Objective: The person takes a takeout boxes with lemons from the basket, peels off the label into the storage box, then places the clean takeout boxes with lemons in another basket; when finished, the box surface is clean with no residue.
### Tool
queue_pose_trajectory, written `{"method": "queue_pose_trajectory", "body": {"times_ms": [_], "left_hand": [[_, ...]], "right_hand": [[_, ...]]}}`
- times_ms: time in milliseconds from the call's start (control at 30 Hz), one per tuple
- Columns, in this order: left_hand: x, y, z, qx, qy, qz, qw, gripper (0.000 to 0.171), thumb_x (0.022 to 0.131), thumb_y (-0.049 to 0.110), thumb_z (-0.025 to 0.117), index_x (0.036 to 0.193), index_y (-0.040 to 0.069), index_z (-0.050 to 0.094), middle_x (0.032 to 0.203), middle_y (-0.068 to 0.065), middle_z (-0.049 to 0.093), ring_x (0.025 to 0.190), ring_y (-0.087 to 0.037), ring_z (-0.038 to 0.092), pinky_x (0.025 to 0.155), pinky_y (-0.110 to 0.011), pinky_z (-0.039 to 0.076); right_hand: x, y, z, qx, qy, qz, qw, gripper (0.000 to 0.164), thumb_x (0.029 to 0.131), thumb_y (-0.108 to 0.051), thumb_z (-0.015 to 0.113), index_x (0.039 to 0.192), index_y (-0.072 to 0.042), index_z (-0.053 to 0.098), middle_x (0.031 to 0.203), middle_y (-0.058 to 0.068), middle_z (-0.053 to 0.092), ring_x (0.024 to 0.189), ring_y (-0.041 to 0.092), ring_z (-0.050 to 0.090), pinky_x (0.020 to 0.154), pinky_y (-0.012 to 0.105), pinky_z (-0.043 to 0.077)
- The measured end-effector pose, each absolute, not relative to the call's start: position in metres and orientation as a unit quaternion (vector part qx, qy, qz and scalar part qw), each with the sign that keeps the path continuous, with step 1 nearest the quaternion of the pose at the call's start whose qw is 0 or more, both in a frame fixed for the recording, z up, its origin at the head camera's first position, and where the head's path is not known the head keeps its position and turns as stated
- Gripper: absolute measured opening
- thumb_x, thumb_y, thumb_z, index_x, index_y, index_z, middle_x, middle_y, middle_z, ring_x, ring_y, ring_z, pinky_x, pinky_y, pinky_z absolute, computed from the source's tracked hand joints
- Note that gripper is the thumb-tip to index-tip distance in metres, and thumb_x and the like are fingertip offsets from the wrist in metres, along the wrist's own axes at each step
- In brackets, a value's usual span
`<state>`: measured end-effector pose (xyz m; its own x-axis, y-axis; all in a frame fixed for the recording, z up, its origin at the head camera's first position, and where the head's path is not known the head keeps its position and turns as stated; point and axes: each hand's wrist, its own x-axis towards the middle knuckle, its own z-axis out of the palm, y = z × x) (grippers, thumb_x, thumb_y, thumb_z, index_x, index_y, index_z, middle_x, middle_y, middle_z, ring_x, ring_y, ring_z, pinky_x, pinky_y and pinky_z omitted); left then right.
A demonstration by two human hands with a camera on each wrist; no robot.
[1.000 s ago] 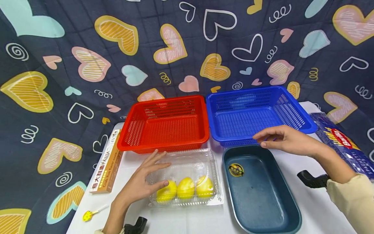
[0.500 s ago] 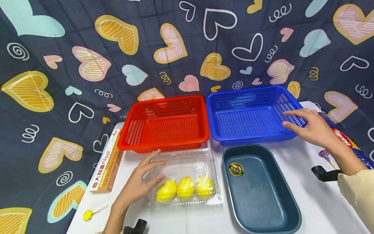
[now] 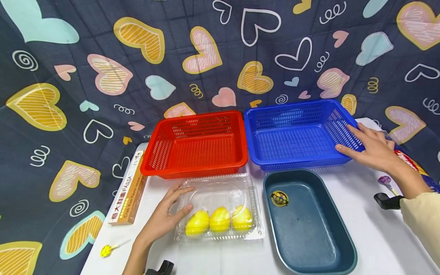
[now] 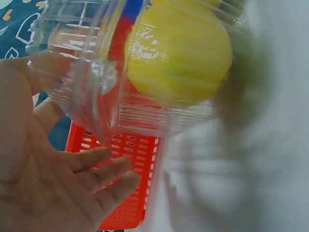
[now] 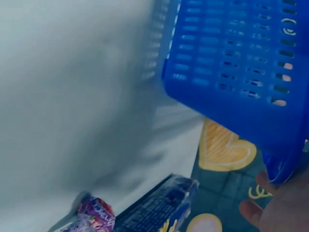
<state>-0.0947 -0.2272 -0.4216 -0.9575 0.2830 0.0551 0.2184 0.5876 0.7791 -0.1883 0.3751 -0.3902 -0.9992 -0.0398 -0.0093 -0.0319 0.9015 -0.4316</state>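
My left hand [image 3: 165, 214] spreads at the left edge of a clear plastic clamshell box [image 3: 220, 187]. Three yellow fruits [image 3: 220, 219] lie in the box's near half. In the left wrist view the fingers [image 4: 113, 179] stretch loosely past the box's end, not curled round it. My right hand [image 3: 374, 151] is at the near right corner of a blue basket [image 3: 292, 145]. Its thumb lies over the rim and its other fingers reach along the outside of the right wall. From the right wrist, two fingertips [image 5: 251, 210] show close by the basket's corner.
A red basket [image 3: 196, 152] stands left of the blue one. A dark teal tub [image 3: 309, 225] sits in front. A pasta box [image 3: 128, 194] and yellow lollipop [image 3: 106, 250] lie left; a purple lollipop [image 3: 384, 180] and blue spaghetti pack [image 3: 410, 160] lie right. Heart-patterned cloth hangs behind.
My right hand has moved right from above the tub's far end to the blue basket's right rim. The left hand has drawn back slightly beside the clear box.
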Motion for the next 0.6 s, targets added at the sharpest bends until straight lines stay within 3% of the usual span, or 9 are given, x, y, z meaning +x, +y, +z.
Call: {"method": "queue_pose_trajectory", "body": {"times_ms": [133, 267, 433, 600], "left_hand": [[-0.0943, -0.2274, -0.4207, 0.127, 0.884, 0.444, 0.068, 0.048, 0.096, 0.026, 0.07, 0.142, 0.032, 0.057, 0.157, -0.007, 0.046, 0.143, -0.037, 0.043, 0.11, -0.062, 0.044], [-0.0958, -0.2283, -0.4185, 0.109, 0.881, 0.449, 0.101, 0.049, 0.098, 0.027, 0.068, 0.144, 0.032, 0.055, 0.15, -0.006, 0.051, 0.123, -0.029, 0.054, 0.101, -0.048, 0.05], [-0.0982, -0.2312, -0.4163, 0.095, 0.877, 0.454, 0.127, 0.05, 0.097, 0.029, 0.068, 0.145, 0.031, 0.055, 0.138, -0.011, 0.053, 0.099, -0.024, 0.054, 0.083, -0.033, 0.051], [-0.1006, -0.2354, -0.4164, 0.107, 0.869, 0.465, 0.133, 0.051, 0.096, 0.024, 0.069, 0.145, 0.028, 0.055, 0.134, -0.013, 0.054, 0.084, -0.02, 0.054, 0.072, -0.026, 0.048]], "right_hand": [[-0.1882, 0.378, -0.3922, -0.01, 0.977, -0.212, 0.025, 0.098, 0.097, -0.063, 0.05, 0.163, -0.008, 0.003, 0.165, 0.034, -0.006, 0.139, 0.071, 0.004, 0.096, 0.089, 0.006], [-0.1883, 0.3796, -0.3932, -0.006, 0.978, -0.207, 0.028, 0.103, 0.096, -0.064, 0.051, 0.162, -0.006, -0.002, 0.165, 0.034, -0.006, 0.139, 0.071, 0.005, 0.096, 0.089, 0.007], [-0.1881, 0.3796, -0.3932, -0.005, 0.979, -0.203, 0.021, 0.106, 0.095, -0.064, 0.052, 0.162, -0.003, -0.002, 0.166, 0.032, -0.003, 0.138, 0.07, 0.008, 0.095, 0.087, 0.01], [-0.1874, 0.3798, -0.3922, -0.007, 0.979, -0.205, 0.019, 0.105, 0.094, -0.064, 0.053, 0.162, -0.003, -0.001, 0.167, 0.032, -0.002, 0.137, 0.07, 0.009, 0.094, 0.085, 0.013]]}}
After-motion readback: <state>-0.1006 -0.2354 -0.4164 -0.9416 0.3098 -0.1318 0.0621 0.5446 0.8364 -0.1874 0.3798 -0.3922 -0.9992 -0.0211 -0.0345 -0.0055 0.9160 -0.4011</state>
